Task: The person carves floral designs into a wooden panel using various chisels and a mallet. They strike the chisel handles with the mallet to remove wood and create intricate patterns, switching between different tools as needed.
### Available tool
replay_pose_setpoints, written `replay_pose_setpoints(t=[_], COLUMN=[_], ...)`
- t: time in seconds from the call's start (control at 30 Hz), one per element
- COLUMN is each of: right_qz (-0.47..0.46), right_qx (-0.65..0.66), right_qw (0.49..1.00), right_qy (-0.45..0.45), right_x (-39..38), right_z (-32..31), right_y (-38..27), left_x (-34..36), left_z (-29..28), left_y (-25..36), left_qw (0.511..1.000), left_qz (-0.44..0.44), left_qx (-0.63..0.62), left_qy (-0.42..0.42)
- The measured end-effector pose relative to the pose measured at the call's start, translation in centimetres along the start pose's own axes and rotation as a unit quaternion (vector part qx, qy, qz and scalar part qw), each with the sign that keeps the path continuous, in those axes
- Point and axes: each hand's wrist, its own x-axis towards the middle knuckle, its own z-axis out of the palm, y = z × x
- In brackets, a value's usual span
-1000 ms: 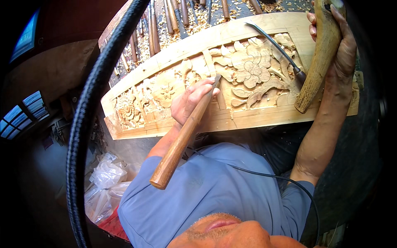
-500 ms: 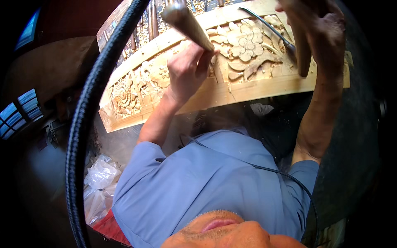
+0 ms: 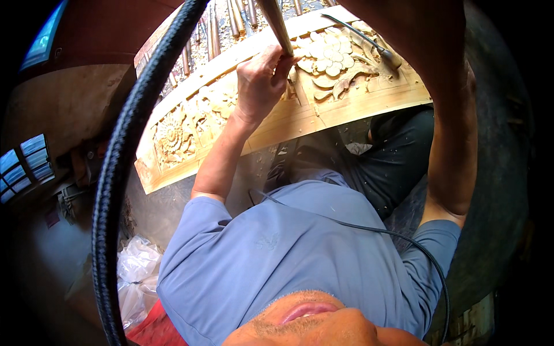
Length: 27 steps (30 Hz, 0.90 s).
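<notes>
My left hand (image 3: 262, 75) is closed around a long wooden-handled chisel (image 3: 274, 23), held upright on the pale, arched wooden panel (image 3: 320, 114) carved with flowers and leaves; its tip is hidden by my fingers. My right hand (image 3: 424, 37) is raised at the top right, a dark, unclear shape close to the camera; its fingers and whatever they hold cannot be made out. A bent metal gouge (image 3: 389, 57) with a short handle lies on the carving to the right of my left hand.
Several wooden-handled tools (image 3: 235, 17) lie among shavings behind the panel. A thick black braided cable (image 3: 108, 190) crosses the left side. A clear plastic bag (image 3: 135, 277) is at lower left. My legs (image 3: 392, 161) are below the panel; a thin cord (image 3: 369, 229) crosses my shirt.
The chisel has swung from slanting toward me to standing upright in my left hand, which moved forward. My right hand, earlier holding a curved wooden mallet over the panel, has risen toward the camera.
</notes>
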Motion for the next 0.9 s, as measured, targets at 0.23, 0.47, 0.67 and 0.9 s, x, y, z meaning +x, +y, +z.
replay_pose_setpoints(t=[0.23,0.47,0.67,0.9], right_qz=[-0.067,-0.082,-0.083,-0.061], right_qx=[-0.081,-0.087,-0.090,-0.087], right_qw=[0.990,0.989,0.989,0.991], right_qy=[-0.090,-0.081,-0.078,-0.076], right_x=[0.4,1.2,1.6,1.9], right_z=[0.6,0.3,0.5,0.0], right_y=[1.2,1.2,2.0,2.6], left_x=[0.0,0.3,0.3,0.0], left_z=[-0.1,-0.1,-0.2,0.3], left_y=[0.1,0.2,0.1,0.1], left_qw=[0.998,0.998,0.998,1.000], left_qz=[-0.051,-0.051,-0.053,-0.020], left_qx=[-0.031,-0.023,-0.016,0.004], left_qy=[-0.008,-0.010,-0.019,-0.023])
